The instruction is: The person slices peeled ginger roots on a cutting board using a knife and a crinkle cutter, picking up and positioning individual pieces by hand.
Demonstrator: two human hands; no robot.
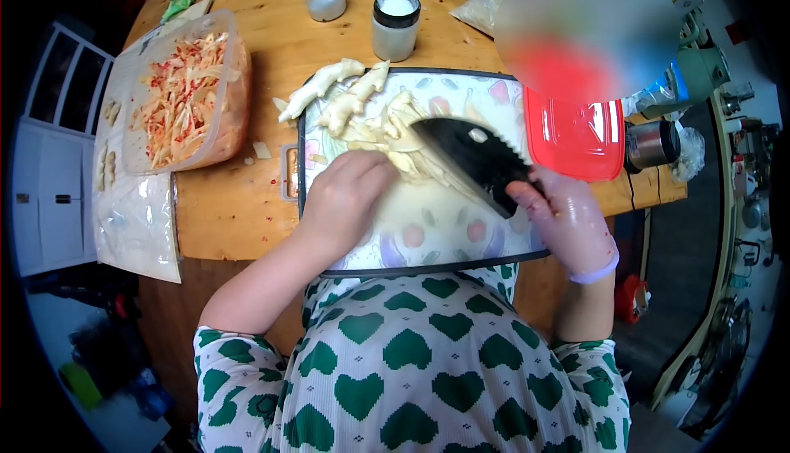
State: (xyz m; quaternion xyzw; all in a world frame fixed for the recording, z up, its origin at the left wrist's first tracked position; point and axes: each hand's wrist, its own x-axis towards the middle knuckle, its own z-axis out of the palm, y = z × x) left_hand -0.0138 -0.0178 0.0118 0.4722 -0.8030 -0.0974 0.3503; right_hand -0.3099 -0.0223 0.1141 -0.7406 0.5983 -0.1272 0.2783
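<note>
A black, wide-bladed knife point(473, 161) is in my right hand point(572, 223), which wears a thin, see-through glove with a purple cuff. Its blade is tilted over the right side of a pile of pale sliced ginger point(401, 130). My left hand point(350, 194) is bare, its fingers curled against the near left side of the slices; what lies under the fingertips is hidden. All this is on a white cutting board point(461, 247) with a dark rim and fruit pattern. Two peeled ginger roots point(355, 101) lie at the board's upper left corner, one partly past its edge.
To the left stands a clear tub point(240, 116) of red-seasoned shreds. Two black-lidded jars, a far jar point(327, 4) and a nearer jar point(395, 41) of white grains, stand behind the board. A red lid point(576, 136) and a metal cup point(652, 147) are at the right.
</note>
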